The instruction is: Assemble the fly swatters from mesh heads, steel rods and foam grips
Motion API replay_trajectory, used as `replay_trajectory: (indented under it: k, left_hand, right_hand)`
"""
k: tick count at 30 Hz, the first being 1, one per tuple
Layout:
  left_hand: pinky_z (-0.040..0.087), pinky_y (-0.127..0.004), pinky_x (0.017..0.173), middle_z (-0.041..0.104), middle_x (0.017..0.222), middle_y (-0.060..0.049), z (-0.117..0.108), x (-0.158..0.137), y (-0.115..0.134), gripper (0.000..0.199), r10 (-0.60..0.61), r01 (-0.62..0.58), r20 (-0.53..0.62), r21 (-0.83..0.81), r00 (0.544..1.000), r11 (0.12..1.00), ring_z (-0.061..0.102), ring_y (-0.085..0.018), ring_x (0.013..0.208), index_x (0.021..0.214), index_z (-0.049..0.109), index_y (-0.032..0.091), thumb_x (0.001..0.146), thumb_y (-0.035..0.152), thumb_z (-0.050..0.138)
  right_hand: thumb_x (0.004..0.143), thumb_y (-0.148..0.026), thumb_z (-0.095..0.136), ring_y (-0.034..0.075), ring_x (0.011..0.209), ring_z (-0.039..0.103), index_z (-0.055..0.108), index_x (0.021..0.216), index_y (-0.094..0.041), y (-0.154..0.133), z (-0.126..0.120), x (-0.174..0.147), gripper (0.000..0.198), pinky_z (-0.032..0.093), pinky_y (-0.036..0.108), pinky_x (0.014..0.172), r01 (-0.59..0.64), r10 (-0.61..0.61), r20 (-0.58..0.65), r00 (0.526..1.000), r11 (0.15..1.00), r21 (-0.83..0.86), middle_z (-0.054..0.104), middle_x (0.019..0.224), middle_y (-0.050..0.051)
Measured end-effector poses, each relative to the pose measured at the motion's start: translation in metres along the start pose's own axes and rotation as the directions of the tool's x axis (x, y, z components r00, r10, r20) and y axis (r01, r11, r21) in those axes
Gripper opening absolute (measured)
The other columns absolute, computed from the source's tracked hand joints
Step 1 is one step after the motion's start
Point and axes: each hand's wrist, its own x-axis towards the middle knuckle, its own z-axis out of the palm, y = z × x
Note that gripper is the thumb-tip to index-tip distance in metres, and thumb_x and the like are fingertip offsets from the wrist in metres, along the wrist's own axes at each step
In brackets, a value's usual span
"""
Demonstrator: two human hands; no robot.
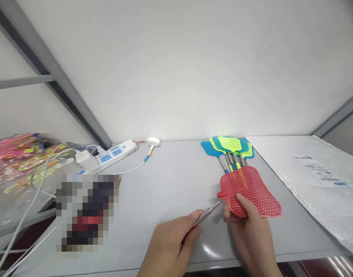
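Note:
My left hand is closed around a metal fly swatter handle, whose silver tip points up and right. A red mesh fly swatter head lies between the thumb and fingers of my right hand. Its short red socket points left toward the silver tip, and a small gap separates the two. Just beyond the red head, several blue and yellow-green fly swatters lie in a fanned pile. The red mesh covers the lower ends of their handles.
A white power strip with plugs and cables sits at the back left, near a small white device. Bagged colourful items lie far left. A blurred-out object is on the grey table. White plastic packaging covers the right side.

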Motion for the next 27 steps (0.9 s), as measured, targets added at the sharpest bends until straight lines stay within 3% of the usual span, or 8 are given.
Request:
replay_trajectory:
  k: [6, 10, 14, 21, 27]
  left_hand:
    - [0.048, -0.018, 0.072, 0.069, 0.091, 0.004, 0.005, -0.002, -0.013, 0.039, 0.077, -0.076, -0.026, 0.059, 0.997, 0.995, 0.065, -0.011, 0.079, 0.137, 0.049, 0.038, 0.099, 0.033, 0.045]
    - [0.048, -0.018, 0.064, 0.065, 0.077, 0.003, 0.005, -0.002, -0.015, 0.037, 0.112, -0.111, -0.002, 0.130, 0.994, 0.985, 0.062, -0.012, 0.068, 0.134, 0.053, 0.037, 0.098, 0.035, 0.045]
    - [0.048, -0.020, 0.065, 0.063, 0.075, 0.002, 0.006, -0.002, -0.015, 0.037, 0.097, -0.099, 0.023, 0.177, 0.995, 0.979, 0.060, -0.013, 0.066, 0.134, 0.055, 0.036, 0.099, 0.037, 0.043]
    - [0.046, -0.021, 0.066, 0.064, 0.077, 0.002, 0.004, 0.000, -0.007, 0.039, 0.030, -0.045, 0.076, 0.208, 0.997, 0.977, 0.061, -0.014, 0.072, 0.136, 0.054, 0.037, 0.099, 0.041, 0.041]
    - [0.046, -0.021, 0.067, 0.067, 0.078, 0.002, 0.003, -0.001, -0.005, 0.038, 0.065, -0.076, 0.060, 0.213, 0.996, 0.974, 0.062, -0.014, 0.072, 0.134, 0.056, 0.036, 0.099, 0.041, 0.043]
  right_hand:
    - [0.085, -0.040, 0.063, 0.011, 0.038, 0.042, 0.051, 0.059, -0.019, 0.006, -0.028, -0.019, 0.035, 0.034, 0.026, 0.042, -0.075, 0.090, 0.127, 0.988, 0.991, -0.114, 0.046, 0.041, -0.003]
    - [0.085, -0.042, 0.063, 0.008, 0.035, 0.034, 0.045, 0.057, -0.020, 0.003, -0.043, -0.019, 0.039, 0.027, 0.024, 0.037, -0.107, 0.105, 0.108, 0.989, 0.994, 0.010, 0.039, 0.044, -0.006]
    - [0.084, -0.039, 0.065, 0.007, 0.038, 0.033, 0.044, 0.058, -0.020, 0.001, -0.044, -0.011, 0.039, 0.026, 0.022, 0.038, -0.116, 0.107, 0.112, 0.988, 0.990, 0.076, 0.039, 0.046, -0.006]
    - [0.086, -0.039, 0.063, 0.008, 0.037, 0.034, 0.046, 0.058, -0.019, 0.002, -0.039, -0.011, 0.038, 0.026, 0.023, 0.040, -0.090, 0.084, 0.139, 0.987, 0.995, 0.040, 0.042, 0.045, -0.005]
    - [0.084, -0.042, 0.065, 0.006, 0.037, 0.030, 0.044, 0.059, -0.020, 0.004, -0.042, -0.009, 0.039, 0.025, 0.022, 0.040, -0.049, 0.047, 0.163, 0.986, 0.999, 0.008, 0.038, 0.044, -0.008]
